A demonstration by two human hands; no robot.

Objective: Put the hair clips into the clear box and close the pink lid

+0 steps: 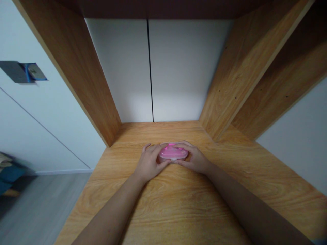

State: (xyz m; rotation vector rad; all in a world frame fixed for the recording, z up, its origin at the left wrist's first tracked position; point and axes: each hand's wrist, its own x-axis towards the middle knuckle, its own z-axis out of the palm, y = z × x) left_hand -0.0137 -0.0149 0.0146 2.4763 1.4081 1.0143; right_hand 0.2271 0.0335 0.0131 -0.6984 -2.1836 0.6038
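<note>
A small oval box of translucent pink plastic lies on the wooden desktop, toward the back of the desk. My left hand clasps its left end, with the fingers curving over the lid. My right hand cups the right end, its fingertips reaching across the top and meeting the left fingers. Between them the hands cover much of the box. A pale catch or tab shows at its front edge.
Oak-veneer side panels rise on the left and right of the desk, and a white back panel with a dark vertical seam closes it. Beyond the left edge lie a grey floor and a blurred blue object.
</note>
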